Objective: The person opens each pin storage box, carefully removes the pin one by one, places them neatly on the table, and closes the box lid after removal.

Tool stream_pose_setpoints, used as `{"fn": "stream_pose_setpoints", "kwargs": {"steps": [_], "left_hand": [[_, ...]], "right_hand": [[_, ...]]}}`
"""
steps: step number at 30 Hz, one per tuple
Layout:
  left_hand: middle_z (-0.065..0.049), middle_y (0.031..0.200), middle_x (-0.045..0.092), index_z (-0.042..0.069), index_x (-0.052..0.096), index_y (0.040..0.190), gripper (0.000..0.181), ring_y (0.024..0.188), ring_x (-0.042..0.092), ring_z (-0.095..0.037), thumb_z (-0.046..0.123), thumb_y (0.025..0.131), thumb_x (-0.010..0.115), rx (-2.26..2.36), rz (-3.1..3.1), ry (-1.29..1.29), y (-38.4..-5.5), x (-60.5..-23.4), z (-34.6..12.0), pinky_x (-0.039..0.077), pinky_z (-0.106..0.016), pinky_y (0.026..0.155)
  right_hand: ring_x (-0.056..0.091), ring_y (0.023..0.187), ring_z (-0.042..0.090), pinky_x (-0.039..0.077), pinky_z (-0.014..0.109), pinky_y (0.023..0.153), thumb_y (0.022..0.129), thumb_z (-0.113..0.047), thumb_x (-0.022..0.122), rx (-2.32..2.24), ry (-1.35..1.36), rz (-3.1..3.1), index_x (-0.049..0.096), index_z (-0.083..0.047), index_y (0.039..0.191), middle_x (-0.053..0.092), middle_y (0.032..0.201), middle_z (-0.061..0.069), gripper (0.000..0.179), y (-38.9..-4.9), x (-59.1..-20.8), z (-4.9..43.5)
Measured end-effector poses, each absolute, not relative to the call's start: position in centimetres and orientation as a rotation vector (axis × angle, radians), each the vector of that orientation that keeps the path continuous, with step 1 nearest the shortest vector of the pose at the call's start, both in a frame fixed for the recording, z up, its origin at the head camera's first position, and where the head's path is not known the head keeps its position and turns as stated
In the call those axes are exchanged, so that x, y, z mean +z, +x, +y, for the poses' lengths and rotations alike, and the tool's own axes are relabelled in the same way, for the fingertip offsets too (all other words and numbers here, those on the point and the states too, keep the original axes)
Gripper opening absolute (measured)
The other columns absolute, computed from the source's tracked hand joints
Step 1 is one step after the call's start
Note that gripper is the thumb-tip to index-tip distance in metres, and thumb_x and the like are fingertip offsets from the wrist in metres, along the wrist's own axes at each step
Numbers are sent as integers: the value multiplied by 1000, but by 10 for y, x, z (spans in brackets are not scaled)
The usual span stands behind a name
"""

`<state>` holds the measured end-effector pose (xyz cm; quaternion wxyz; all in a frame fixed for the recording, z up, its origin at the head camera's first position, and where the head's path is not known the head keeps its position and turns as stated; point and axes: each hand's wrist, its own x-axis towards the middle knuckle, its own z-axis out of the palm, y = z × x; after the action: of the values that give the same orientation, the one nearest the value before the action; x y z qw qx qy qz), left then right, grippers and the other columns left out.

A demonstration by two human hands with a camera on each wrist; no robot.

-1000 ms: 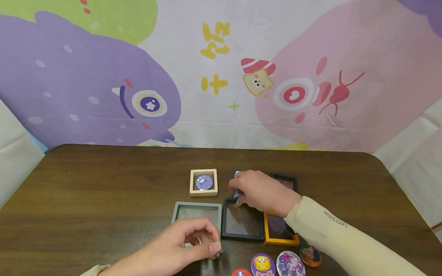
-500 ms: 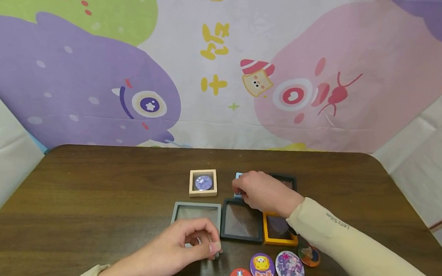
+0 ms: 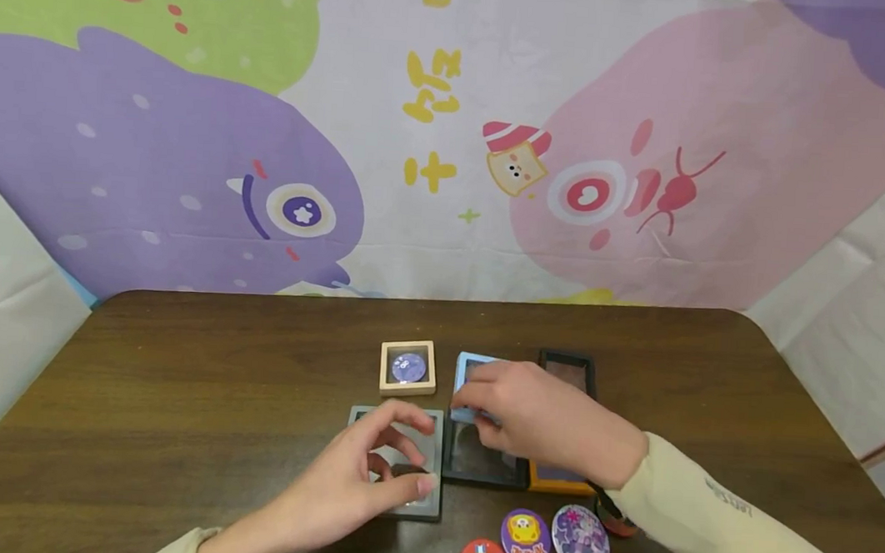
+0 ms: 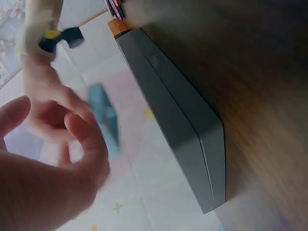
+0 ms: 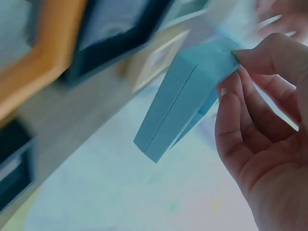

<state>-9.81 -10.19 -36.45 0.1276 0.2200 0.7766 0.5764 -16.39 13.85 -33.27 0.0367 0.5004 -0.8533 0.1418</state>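
My right hand (image 3: 548,411) pinches a small light blue display frame (image 5: 180,96) between thumb and fingertips. The blue frame is held up and tilted above the black frame (image 3: 477,479); my fingers hide part of it in the head view. My left hand (image 3: 349,489) hovers over the grey frame (image 3: 433,451), thumb and fingers apart and loosely bent, with nothing between them. In the left wrist view, the grey frame lies on the table beyond that hand, its side facing the camera.
A wooden frame (image 3: 385,367) with a purple badge (image 3: 408,367) inside stands behind the grey one. An orange frame (image 3: 562,487) and another black frame (image 3: 592,376) lie to the right. Several round badges, including a purple one (image 3: 525,538), lie in front on the table (image 3: 181,396).
My right hand has lifted the light blue frame off the table and brought it toward me. My left hand's fingers have spread and moved up, off the grey frame's near right corner.
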Motion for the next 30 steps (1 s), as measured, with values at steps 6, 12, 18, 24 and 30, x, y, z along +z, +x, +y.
{"fn": "stream_pose_setpoints", "kwargs": {"steps": [6,12,18,24,30], "left_hand": [[1,143,42,29,39,147,82,114,54,-25,23,80,86,1659,2276,694,-97,-368,-102,52,-32,78],[6,141,46,31,49,140,69,115,51,-18,26,81,85,1526,2235,922,-94,-371,-100,54,-30,78],[2,139,50,25,57,133,58,112,56,-14,21,82,84,1542,2256,1072,-89,-374,-95,55,-26,75],[4,135,54,25,59,130,57,110,57,-17,20,80,85,1630,2291,1069,-86,-375,-93,55,-26,73],[2,131,58,22,63,127,54,109,57,-17,21,78,86,1748,2291,1056,-85,-374,-93,53,-31,74]], "right_hand": [[58,83,2,49,14,76,80,-2,74,565,1723,-2399,74,-12,99,65,93,-6,21,-122,-327,128],[54,84,0,43,8,79,83,-4,74,576,1802,-2345,72,-17,102,62,89,-11,22,-97,-325,125],[54,86,-2,42,9,83,84,-7,72,556,1791,-2285,69,-19,105,59,94,-12,24,-86,-326,127],[57,90,7,46,17,85,93,-10,57,654,1669,-2112,70,-17,101,61,99,-9,16,-84,-335,132],[55,107,16,45,30,96,99,-30,60,728,1407,-2198,69,-18,106,62,113,-5,17,-75,-344,145]]}}
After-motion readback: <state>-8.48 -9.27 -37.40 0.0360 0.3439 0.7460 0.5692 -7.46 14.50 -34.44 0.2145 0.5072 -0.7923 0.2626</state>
